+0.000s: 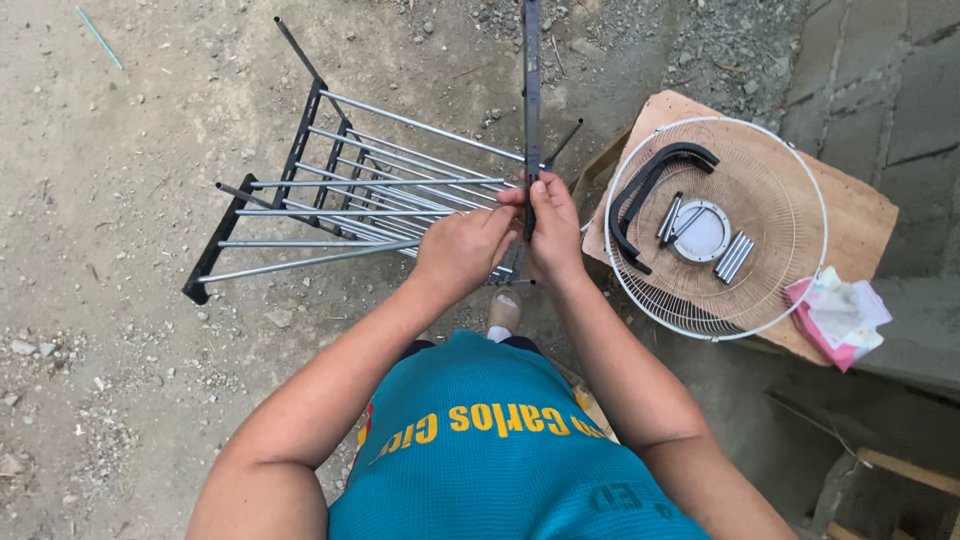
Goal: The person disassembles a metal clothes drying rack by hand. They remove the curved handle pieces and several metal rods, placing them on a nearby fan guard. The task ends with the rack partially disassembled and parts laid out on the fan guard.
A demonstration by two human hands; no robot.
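- Underfoot lies bare, sandy ground (120, 150) strewn with small stones and grit, with a thin green stick (98, 37) lying near the top left corner.
- Left of centre, a metal rack (340, 205) rests tilted on the dirt: silvery round rods run side by side between dark, flat end bars, and the far-left end bar touches the ground.
- At the centre, a dark flat bar (531, 90) stands upright at the rack's near end, reaching up out of the top of the view.
- The left hand (462, 252) is curled with its fingertips pinched on the lower part of that upright bar, where the rods meet it.
- The right hand (553, 232) is closed around the same bar from the other side, thumb and fingers pressed to it and touching the left hand's fingertips.
- Below the hands, the toe of a light shoe (504, 310) shows on the ground, above a teal shirt.
- Right of the hands, a sheet of brown cardboard (860, 215) lies on the ground, partly against grey concrete blocks (890, 80).
- On the cardboard rests a round white wire fan guard (770, 210), used like a tray: it holds curved black brackets (650, 185), short silvery rods (735, 257) and a round metal plate (702, 231).
- At the far right edge of the cardboard sits a crumpled pink and white plastic bag (838, 315).
- Pieces of pale timber (900, 470) show at the bottom right corner.
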